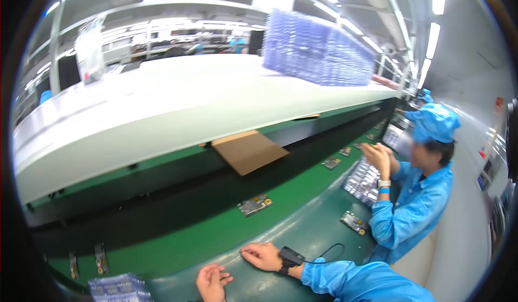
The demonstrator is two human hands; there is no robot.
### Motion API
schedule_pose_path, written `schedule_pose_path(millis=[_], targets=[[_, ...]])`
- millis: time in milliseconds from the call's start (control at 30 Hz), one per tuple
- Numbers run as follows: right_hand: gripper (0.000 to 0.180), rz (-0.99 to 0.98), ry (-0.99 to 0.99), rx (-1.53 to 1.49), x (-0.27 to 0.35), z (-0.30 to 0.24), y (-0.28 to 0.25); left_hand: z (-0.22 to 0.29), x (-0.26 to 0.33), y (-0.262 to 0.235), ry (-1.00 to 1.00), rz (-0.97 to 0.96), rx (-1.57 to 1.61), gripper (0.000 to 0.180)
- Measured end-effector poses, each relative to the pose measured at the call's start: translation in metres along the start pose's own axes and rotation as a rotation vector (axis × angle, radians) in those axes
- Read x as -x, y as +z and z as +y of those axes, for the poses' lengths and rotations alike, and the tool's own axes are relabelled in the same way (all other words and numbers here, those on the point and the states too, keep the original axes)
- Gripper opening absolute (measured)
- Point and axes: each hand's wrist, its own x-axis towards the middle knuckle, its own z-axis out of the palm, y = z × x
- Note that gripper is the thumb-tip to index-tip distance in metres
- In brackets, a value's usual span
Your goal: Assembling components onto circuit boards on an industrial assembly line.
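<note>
My left hand (212, 283) is at the lower middle over the green bench, its fingers loosely bent and apart, holding nothing that I can see. To its right my right hand (261, 256) lies near the edge of the green conveyor belt (199, 237), fingers loosely curled with nothing visible in them. A black device (292, 256) with a cable is strapped to my right wrist, below a blue sleeve. Beyond my right hand, untouched, a circuit board (254, 205) lies on the belt. Another circuit board (353, 222) sits on the bench to the right.
A co-worker (413, 194) in blue raises both hands beside a tray of parts (362, 180). More boards (101, 259) lie along the belt. Clear plastic trays (318, 48) are stacked on the white shelf (189, 91); brown cardboard (250, 152) juts below it. A tray (120, 288) stands at lower left.
</note>
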Motion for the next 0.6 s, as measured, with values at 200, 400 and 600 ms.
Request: schedule_pose_path(millis=[200,400,600], targets=[[0.019,-0.008,-0.015,-0.022,0.003,0.000,0.000,0.004,0.006,0.001,0.004,0.000,-0.024,0.023],[0.021,-0.021,-0.024,-0.017,-0.002,0.011,0.001,0.002,0.001,0.005,0.013,0.021,-0.031,0.020],[0.021,0.025,-0.063,-0.060,-0.006,0.018,0.000,0.000,-0.004,0.006,0.039,0.004,-0.069,0.018]])
